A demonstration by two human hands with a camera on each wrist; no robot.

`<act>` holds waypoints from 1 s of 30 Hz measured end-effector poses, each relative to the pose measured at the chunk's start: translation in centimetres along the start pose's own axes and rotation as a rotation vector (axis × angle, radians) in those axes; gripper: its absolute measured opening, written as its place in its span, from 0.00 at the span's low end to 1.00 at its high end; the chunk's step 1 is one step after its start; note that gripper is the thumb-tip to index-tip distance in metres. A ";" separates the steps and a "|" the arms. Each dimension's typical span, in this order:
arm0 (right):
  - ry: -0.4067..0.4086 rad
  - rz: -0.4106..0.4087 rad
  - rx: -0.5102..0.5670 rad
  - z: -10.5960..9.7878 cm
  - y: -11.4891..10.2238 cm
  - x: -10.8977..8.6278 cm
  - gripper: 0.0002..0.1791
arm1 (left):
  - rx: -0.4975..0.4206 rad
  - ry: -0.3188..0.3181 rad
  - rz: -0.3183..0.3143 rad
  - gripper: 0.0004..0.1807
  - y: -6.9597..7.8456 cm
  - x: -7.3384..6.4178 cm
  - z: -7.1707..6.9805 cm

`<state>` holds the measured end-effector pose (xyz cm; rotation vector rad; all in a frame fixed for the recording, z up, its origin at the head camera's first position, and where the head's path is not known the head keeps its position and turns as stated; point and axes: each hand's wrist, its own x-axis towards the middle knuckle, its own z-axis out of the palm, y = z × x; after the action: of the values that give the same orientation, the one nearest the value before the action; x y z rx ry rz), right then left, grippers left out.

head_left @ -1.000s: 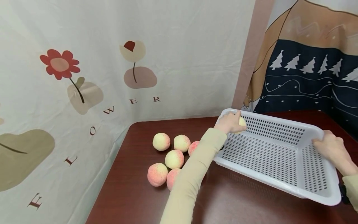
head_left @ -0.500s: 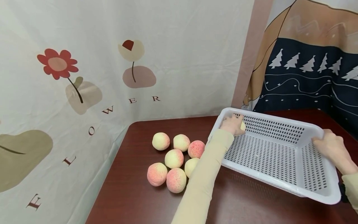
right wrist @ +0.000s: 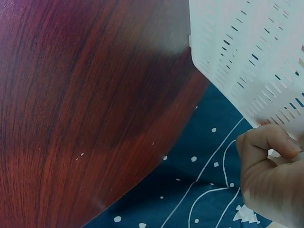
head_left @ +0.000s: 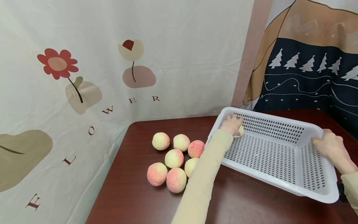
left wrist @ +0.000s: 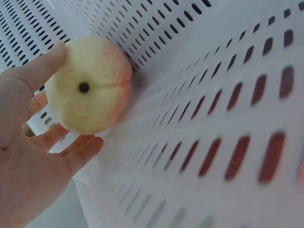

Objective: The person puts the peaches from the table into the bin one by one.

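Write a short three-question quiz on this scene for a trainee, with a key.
1. True or false: the left hand holds a peach inside the white basket.
2. How many peaches lie loose on the table?
3. What does the right hand grip? A) a peach B) the basket's rim C) the curtain

Key
1. True: the fingers curl round the peach, down in the basket's far corner.
2. Seven, in a cluster left of the basket.
3. B, at the right end.

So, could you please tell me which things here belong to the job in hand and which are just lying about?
In hand:
left hand holding a peach
right hand gripping the white basket
seven peaches on the table

Lying about:
flower curtain
tree-pattern cloth
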<state>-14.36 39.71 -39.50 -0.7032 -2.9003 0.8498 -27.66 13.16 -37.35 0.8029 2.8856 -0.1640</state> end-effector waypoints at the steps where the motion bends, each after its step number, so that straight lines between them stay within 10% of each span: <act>1: 0.001 -0.001 0.000 0.0 0.0 0.0 0.34 | -0.001 -0.002 0.003 0.33 -0.1 -0.1 -0.1; 10: 0.005 -0.005 -0.010 -0.1 0.0 0.0 0.34 | 0.057 0.014 0.088 0.25 -1.1 -0.7 -1.9; 18: 0.005 0.002 -0.009 0.0 0.0 0.0 0.34 | -0.070 0.066 0.124 0.22 -3.1 -2.3 -4.1; 30: -0.002 -0.003 -0.011 -0.1 0.0 0.0 0.33 | -0.130 0.191 0.094 0.21 -11.0 -5.6 -3.9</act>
<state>-14.32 39.77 -39.40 -0.6998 -2.9089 0.8351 -29.06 1.47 -31.88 0.9767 2.9867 0.1156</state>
